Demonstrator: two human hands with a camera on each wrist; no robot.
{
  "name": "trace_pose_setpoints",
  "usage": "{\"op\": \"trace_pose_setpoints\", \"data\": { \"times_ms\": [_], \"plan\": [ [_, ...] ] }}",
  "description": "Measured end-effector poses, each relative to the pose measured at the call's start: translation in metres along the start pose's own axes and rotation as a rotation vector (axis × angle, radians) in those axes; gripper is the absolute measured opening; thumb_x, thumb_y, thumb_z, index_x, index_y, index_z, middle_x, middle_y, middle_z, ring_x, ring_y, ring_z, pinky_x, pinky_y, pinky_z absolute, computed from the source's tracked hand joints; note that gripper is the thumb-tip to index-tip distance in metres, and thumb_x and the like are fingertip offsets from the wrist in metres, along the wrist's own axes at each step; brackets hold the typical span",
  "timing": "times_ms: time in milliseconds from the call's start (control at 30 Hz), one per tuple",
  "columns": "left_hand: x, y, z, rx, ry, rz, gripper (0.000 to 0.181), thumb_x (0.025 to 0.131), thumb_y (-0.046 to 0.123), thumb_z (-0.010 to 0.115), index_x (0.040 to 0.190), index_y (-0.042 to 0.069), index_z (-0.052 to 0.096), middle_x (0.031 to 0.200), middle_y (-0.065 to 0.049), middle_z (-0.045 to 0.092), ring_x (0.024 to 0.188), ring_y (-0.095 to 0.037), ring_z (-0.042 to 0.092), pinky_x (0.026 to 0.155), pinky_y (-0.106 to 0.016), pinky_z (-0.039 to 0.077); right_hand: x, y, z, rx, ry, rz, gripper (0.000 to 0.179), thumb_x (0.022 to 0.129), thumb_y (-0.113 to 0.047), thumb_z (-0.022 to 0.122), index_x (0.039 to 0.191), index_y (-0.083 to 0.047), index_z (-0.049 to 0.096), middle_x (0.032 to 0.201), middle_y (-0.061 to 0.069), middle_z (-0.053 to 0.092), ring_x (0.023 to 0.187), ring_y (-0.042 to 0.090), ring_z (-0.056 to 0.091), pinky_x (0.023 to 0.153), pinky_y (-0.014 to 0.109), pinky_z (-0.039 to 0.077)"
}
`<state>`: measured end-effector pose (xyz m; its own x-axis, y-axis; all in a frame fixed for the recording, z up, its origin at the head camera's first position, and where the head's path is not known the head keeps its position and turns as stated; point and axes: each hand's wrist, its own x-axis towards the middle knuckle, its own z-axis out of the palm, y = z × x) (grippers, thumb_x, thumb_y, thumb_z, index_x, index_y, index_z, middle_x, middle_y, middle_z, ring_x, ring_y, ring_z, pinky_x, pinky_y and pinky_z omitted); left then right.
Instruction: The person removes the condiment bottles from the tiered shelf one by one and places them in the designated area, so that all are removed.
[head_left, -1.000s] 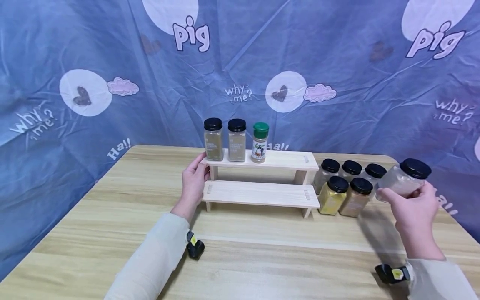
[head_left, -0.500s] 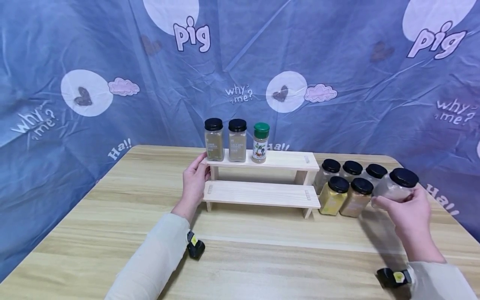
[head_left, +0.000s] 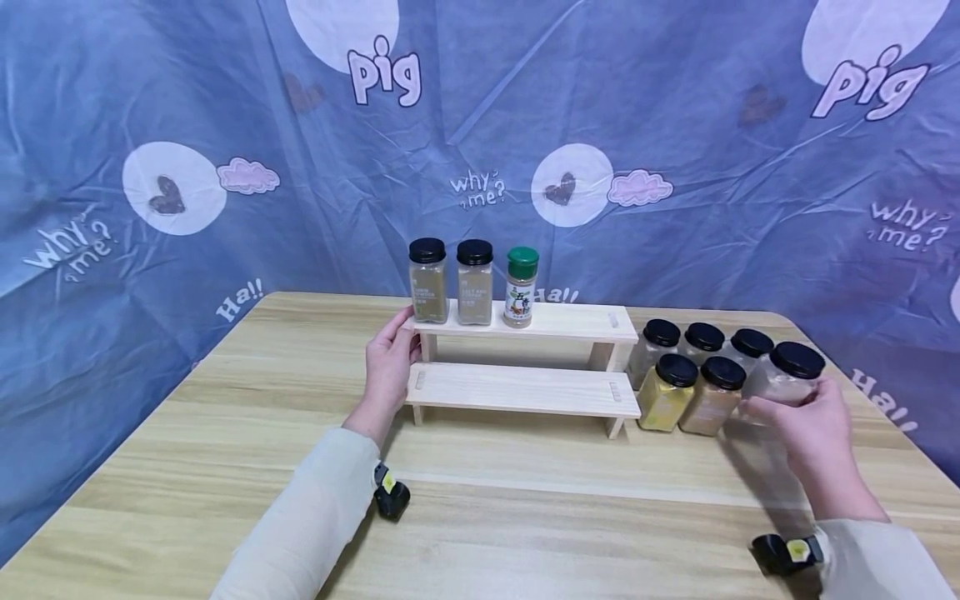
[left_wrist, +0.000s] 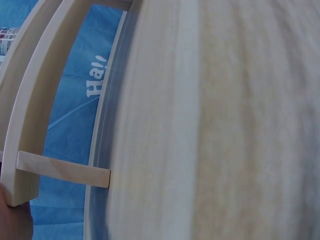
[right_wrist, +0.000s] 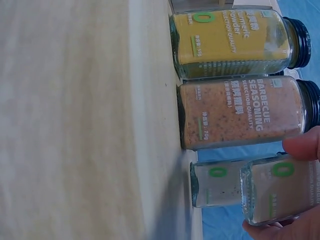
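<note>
My left hand [head_left: 387,367] grips the left end of a two-tier pale wooden rack [head_left: 525,390]. In the left wrist view, part of that hand shows at the end of the rack's board [left_wrist: 30,125]. My right hand [head_left: 813,433] holds a square glass spice jar [head_left: 783,385] with a black lid and pale contents. Seen from the right wrist, this jar [right_wrist: 282,187] hangs with its base off the table, beside a jar of barbecue seasoning [right_wrist: 240,112]. A yellow turmeric powder jar [right_wrist: 230,42] stands past that one.
On the top tier stand two black-lidded jars [head_left: 428,283] [head_left: 475,285] and a smaller green-capped bottle [head_left: 521,287]. Several more black-lidded jars [head_left: 662,342] crowd the table [head_left: 525,517] right of the rack. A blue printed cloth [head_left: 480,108] hangs behind.
My right hand has moved left and down with the spice jar, bringing it beside the grouped jars. My left hand stays at the rack's end.
</note>
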<state>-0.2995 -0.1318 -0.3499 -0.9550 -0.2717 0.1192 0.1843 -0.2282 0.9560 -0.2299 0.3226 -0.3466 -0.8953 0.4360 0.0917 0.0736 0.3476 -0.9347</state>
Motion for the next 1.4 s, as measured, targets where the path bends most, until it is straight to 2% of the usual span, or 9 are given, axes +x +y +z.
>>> {"op": "trace_pose_setpoints", "data": {
  "times_ms": [300,500,700,800,867,967,1100,1300,1400],
  "plan": [
    [0.0,0.0,0.0,-0.008,0.003,-0.002,0.036,0.099,0.013,0.041,0.134,0.008,0.049,0.136,-0.015,0.049,0.118,-0.028,0.053,0.098,-0.033,0.045,0.006,0.004,0.001,-0.025,-0.052,-0.01,0.059,0.066,0.007,0.075,0.1,-0.022,0.036,0.089,-0.011,0.046,0.07,-0.006,0.049,0.062,0.008,0.049],
    [0.001,0.001,0.001,-0.006,0.007,-0.004,0.036,0.098,0.013,0.042,0.133,0.008,0.05,0.135,-0.016,0.05,0.117,-0.028,0.053,0.097,-0.032,0.046,0.008,0.006,0.0,-0.041,-0.077,-0.018,0.056,0.066,0.007,0.075,0.099,-0.02,0.039,0.084,-0.016,0.048,0.068,-0.005,0.05,0.061,0.01,0.05],
    [0.001,0.001,0.001,-0.008,0.003,0.004,0.036,0.098,0.013,0.042,0.133,0.007,0.05,0.134,-0.016,0.05,0.117,-0.029,0.053,0.098,-0.033,0.045,0.009,0.008,0.0,-0.157,-0.106,0.006,0.054,0.068,-0.003,0.078,0.1,-0.015,0.037,0.099,0.003,0.046,0.069,-0.004,0.048,0.062,0.011,0.049],
    [0.001,0.0,0.001,-0.006,-0.001,0.009,0.036,0.098,0.013,0.042,0.133,0.006,0.049,0.135,-0.016,0.049,0.118,-0.029,0.052,0.098,-0.034,0.045,0.01,0.009,0.0,-0.197,-0.119,0.011,0.053,0.068,-0.006,0.078,0.102,-0.009,0.037,0.101,0.007,0.046,0.07,-0.002,0.047,0.06,0.013,0.048],
    [0.001,0.0,0.001,-0.005,-0.002,0.01,0.036,0.099,0.013,0.041,0.133,0.006,0.049,0.135,-0.016,0.049,0.118,-0.029,0.052,0.099,-0.035,0.045,0.01,0.01,0.0,-0.211,-0.122,0.014,0.054,0.069,-0.006,0.077,0.103,-0.004,0.036,0.101,0.008,0.047,0.069,0.0,0.047,0.057,0.017,0.049],
    [0.0,0.0,0.001,-0.008,-0.003,0.006,0.036,0.099,0.014,0.042,0.134,0.006,0.049,0.136,-0.016,0.048,0.119,-0.029,0.052,0.099,-0.035,0.044,0.009,0.011,0.001,-0.231,-0.113,0.008,0.055,0.069,-0.006,0.077,0.106,0.001,0.036,0.103,0.012,0.046,0.069,0.0,0.045,0.056,0.016,0.047],
    [0.0,0.0,0.001,-0.012,-0.002,0.005,0.036,0.099,0.014,0.042,0.134,0.006,0.049,0.136,-0.016,0.048,0.118,-0.03,0.052,0.099,-0.035,0.045,0.01,0.013,0.002,-0.247,-0.105,-0.005,0.056,0.068,-0.005,0.077,0.106,0.003,0.036,0.101,0.012,0.047,0.071,0.0,0.045,0.059,0.01,0.044],
    [-0.001,0.001,0.001,-0.008,-0.005,0.01,0.036,0.099,0.015,0.043,0.133,0.006,0.049,0.135,-0.017,0.049,0.118,-0.03,0.052,0.098,-0.035,0.045,0.01,0.014,0.001,-0.302,-0.115,-0.009,0.064,0.069,-0.008,0.077,0.113,0.009,0.035,0.105,0.017,0.048,0.076,0.009,0.045,0.061,0.012,0.04],
    [-0.001,0.0,0.0,-0.009,-0.009,0.034,0.036,0.098,0.018,0.046,0.132,0.006,0.051,0.134,-0.017,0.05,0.117,-0.03,0.053,0.098,-0.036,0.045,0.01,0.014,0.001,-0.302,-0.132,0.001,0.063,0.07,-0.008,0.077,0.113,0.009,0.034,0.106,0.018,0.048,0.075,0.007,0.046,0.061,0.012,0.041]
  ]
}}
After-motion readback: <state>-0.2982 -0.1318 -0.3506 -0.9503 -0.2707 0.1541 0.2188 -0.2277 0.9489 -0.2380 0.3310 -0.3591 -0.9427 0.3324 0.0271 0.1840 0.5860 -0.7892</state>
